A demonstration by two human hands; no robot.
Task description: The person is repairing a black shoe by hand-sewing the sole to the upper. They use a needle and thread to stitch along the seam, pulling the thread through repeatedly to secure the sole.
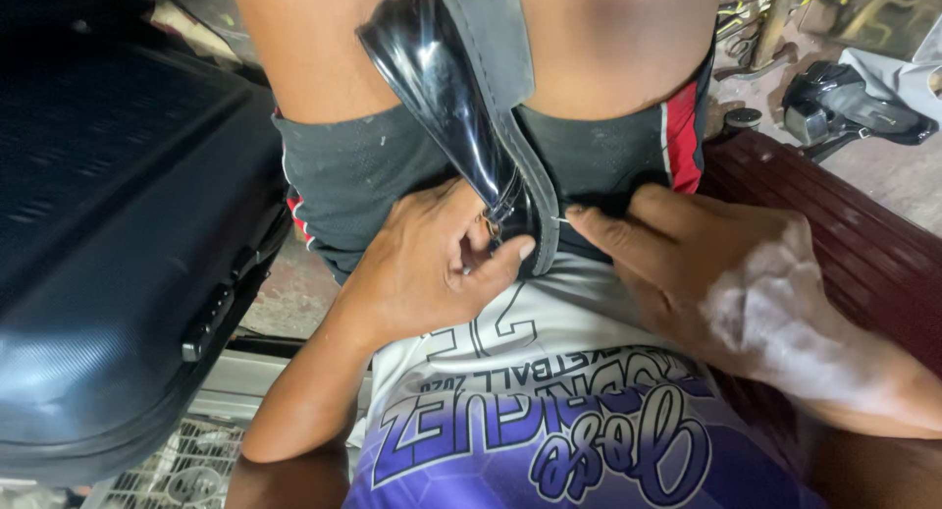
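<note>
A glossy black shoe [432,87] is clamped sole-up between my knees, its grey-black sole [505,87] running down toward my lap. My left hand [432,268] pinches the shoe's lower end where upper meets sole, thumb against the sole edge, with a thin thread or needle showing at the fingertips. On the other side, my right hand [716,273] presses its fingertips to the sole edge; the back of that hand has a pale patch. Whether the right hand holds a needle I cannot tell.
A dark hard-shell suitcase [118,244] fills the left. A dark red wooden bench [863,244] lies at the right. Tools and a black machine part [844,102] sit on the floor at top right. A wire grille [177,465] shows at bottom left.
</note>
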